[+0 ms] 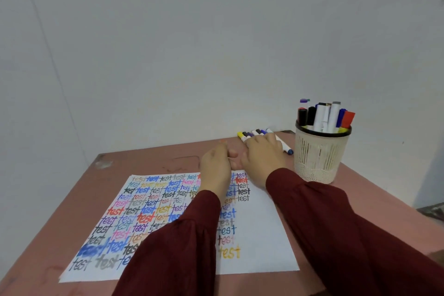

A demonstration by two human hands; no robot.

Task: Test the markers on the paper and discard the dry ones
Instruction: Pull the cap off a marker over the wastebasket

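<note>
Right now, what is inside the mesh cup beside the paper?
Capped markers stand in the mesh cup, black, white, grey, blue and red ends poking above its rim. The mesh wall hides their lower barrels, so no sure count.

The paper [262, 235] is white, flat and matt. Beside it, the cup [318, 158] is pale plastic mesh holding shiny plastic markers [323, 116]. The table [149, 158] under the paper looks matt and scuffed.

soft even light — slight blur, edges warped

A reddish-brown table [149, 161] stands against a plain white wall [168, 55].
</note>
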